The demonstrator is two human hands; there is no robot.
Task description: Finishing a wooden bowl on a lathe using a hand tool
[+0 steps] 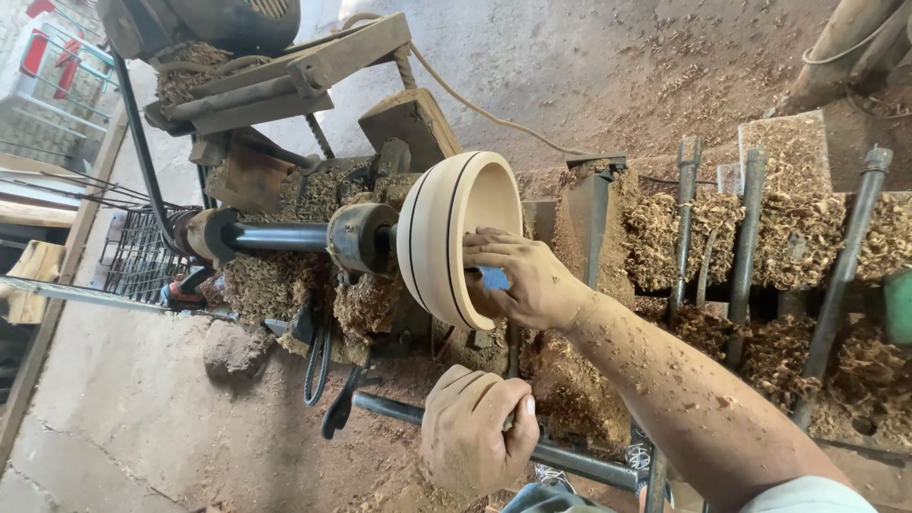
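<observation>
Wooden bowl (456,237) sits mounted on the lathe spindle (285,237); judged stiff, light, thin-rimmed. Right hand (527,280) at the bowl's rim, fingers pinched on a blue pad (494,277). Left hand (475,432), below the bowl, fisted around a bar (570,463).

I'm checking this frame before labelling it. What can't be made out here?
Head view, the only one:
- Blue piece in the right hand: mostly covered by the fingers, kind unclear.
- Wooden bowl: inside hidden by that hand and the rim.
- Left hand: closed around a metal bar; grip point covered.
- Motor: cut off by the top edge.
- Lathe bed: buried under wood shavings.
</observation>
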